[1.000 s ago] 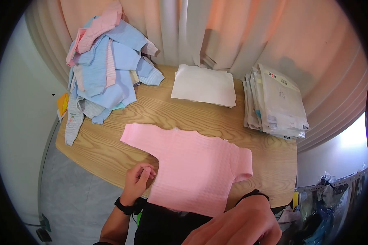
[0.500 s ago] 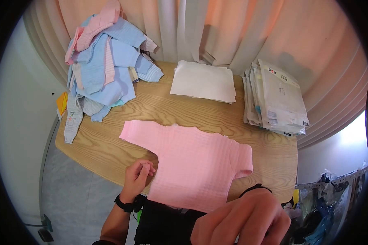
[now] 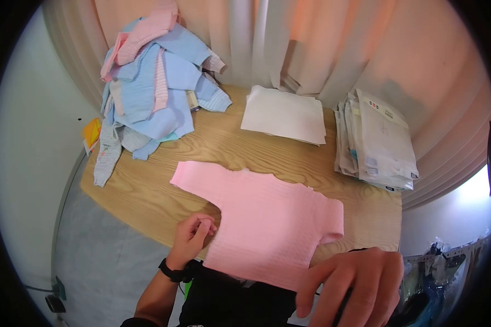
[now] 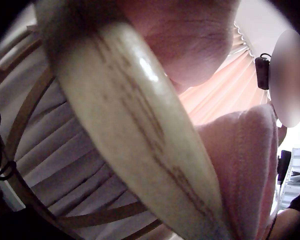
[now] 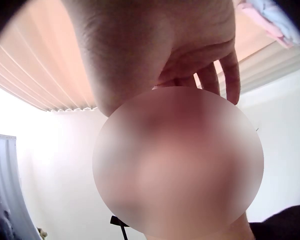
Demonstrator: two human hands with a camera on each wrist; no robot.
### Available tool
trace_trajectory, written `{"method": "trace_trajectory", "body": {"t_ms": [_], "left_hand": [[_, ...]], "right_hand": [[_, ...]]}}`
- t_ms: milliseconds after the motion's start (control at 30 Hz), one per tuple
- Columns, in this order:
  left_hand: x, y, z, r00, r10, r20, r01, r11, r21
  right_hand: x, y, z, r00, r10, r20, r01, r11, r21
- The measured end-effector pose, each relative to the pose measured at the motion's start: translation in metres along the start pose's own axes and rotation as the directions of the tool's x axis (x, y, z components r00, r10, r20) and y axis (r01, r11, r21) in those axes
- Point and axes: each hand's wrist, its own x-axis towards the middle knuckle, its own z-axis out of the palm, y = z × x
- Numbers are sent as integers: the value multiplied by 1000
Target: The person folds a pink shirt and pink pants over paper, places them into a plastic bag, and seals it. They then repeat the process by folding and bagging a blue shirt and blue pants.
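Note:
A pink long-sleeved child's sweater [image 3: 267, 223] lies spread on the wooden table, its hem hanging at the front edge by the person's lap. Close by its left side, my left hand [image 3: 195, 237] rests at the table edge, fingers loosely bent and fingertips right at the fabric. The left wrist view has the table's rim [image 4: 135, 115] across it, with part of the pink sweater [image 4: 242, 165] beyond. My right hand [image 3: 357, 283] is raised near the head camera, over the lower right of the sweater. Its fingers hang down relaxed and hold nothing, as the right wrist view also shows.
At the back left is a heap of blue, pink and grey knitted garments [image 3: 147, 103]. White sheets [image 3: 283, 114] lie at the back middle, and a stack of packaged clear bags [image 3: 384, 144] at the back right. Curtains [image 3: 333, 49] hang behind the table.
My right hand has shifted to the right, its fingers spreading and hanging more loosely. The left hand stays beside the sweater. The head view has swung slightly left.

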Motion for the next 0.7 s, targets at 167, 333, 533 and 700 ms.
{"method": "trace_trajectory", "body": {"t_ms": [167,333,533,700], "left_hand": [[0,1,-1,1000,16,24,-17,1000,25],[0,2,0,999,14,40,-16,999,41],[0,0,-1,999,6,36,-7,999,33],[0,1,-1,1000,7,26,-8,1000,27]], "right_hand": [[7,-17,0,997,72,-2,-71,990,-123],[5,-24,4,994,113,-12,-113,977,-180],[7,-29,-2,981,186,55,-174,968,-179],[5,-24,5,993,117,-33,-122,960,-252]]}}
